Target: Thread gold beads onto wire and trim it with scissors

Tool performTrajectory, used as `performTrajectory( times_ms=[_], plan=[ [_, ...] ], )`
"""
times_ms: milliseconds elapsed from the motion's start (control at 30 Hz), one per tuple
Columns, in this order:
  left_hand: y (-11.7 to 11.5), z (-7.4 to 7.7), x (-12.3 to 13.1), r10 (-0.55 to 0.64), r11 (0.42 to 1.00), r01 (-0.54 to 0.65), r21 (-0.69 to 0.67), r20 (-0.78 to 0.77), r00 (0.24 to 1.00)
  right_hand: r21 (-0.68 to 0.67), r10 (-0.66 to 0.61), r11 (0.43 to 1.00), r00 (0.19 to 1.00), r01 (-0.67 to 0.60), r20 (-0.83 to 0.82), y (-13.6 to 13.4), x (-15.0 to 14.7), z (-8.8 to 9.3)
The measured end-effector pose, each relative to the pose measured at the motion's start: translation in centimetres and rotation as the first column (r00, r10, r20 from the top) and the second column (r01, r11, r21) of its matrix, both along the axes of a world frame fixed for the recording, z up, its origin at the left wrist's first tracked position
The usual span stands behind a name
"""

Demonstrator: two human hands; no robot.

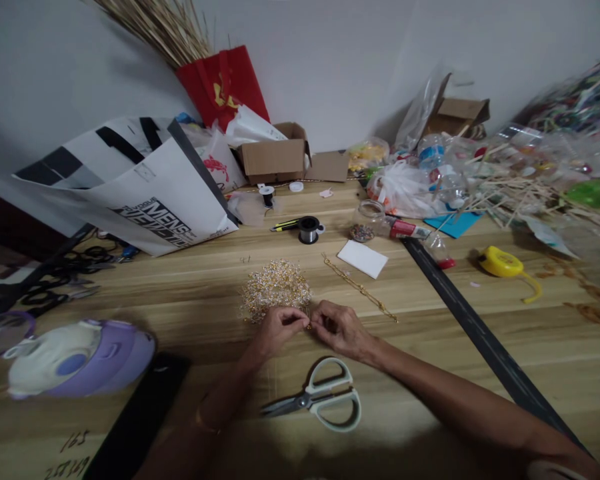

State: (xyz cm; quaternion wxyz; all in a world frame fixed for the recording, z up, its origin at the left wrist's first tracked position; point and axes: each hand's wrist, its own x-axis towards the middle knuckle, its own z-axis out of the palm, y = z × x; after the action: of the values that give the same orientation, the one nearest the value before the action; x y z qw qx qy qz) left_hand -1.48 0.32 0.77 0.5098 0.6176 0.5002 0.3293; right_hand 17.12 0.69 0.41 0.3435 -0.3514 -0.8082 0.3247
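A bead garland [275, 283], clear and gold, lies in one rough ring near the middle of the bench [190, 293]; being roundish, it shows no clear long axis and points no particular way. The left hand [283, 327] and right hand [339, 327] meet at its near right rim, thumb and fingers of each drawn together; whatever they pinch is too small to tell.

One pair of scissors [314, 395] lies nearer the bench's near edge, blades pointing to the left edge, handles to the right. One gold chain [356, 287] slants from the far edge side toward the near right corner, beside one white card [363, 259]. Two wire spools, one larger [309, 230] and one smaller [267, 193], stand toward the far edge, with one bead jar [367, 220] to their right. One yellow tape measure [501, 261] sits toward the right edge.

"MENS" reads on the white paper bag [155, 207] at the far left corner; handwritten digits [75, 440], including "165", mark the near left corner.
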Motion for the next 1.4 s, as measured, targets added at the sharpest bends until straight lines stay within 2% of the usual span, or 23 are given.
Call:
performTrajectory(
  times_ms=[200,433,667,800,1000,1400],
  plan=[
    [0.0,-0.1,0.1,0.013,0.996,-0.006,-0.086,0.084,0.996,-0.183,0.006,0.983,0.997,-0.020,-0.078,0.2,0.0,-0.5],
    [0.0,-0.3,0.1,0.046,0.989,-0.021,-0.149,0.171,0.984,-0.404,0.006,0.911,0.981,-0.086,-0.196,0.3,-0.2,-0.2],
    [0.0,-0.7,0.2,0.044,0.992,-0.019,-0.123,0.199,0.979,-0.575,-0.049,0.802,0.943,-0.160,-0.330,0.9,-0.3,0.1],
    [0.0,-0.6,0.4,0.038,0.996,-0.023,-0.083,0.179,0.983,-0.658,-0.051,0.731,0.947,-0.181,-0.317,1.0,-0.4,-0.3],
    [-0.1,-0.5,0.5,0.028,0.999,-0.021,-0.041,0.175,0.984,-0.697,-0.025,0.686,0.951,-0.207,-0.308,0.9,-0.5,-0.6],
    [-0.2,-0.1,0.5,0.045,0.999,-0.040,-0.028,0.170,0.985,-0.699,-0.018,0.682,0.950,-0.216,-0.311,1.1,-0.4,-0.5]
  ],
)
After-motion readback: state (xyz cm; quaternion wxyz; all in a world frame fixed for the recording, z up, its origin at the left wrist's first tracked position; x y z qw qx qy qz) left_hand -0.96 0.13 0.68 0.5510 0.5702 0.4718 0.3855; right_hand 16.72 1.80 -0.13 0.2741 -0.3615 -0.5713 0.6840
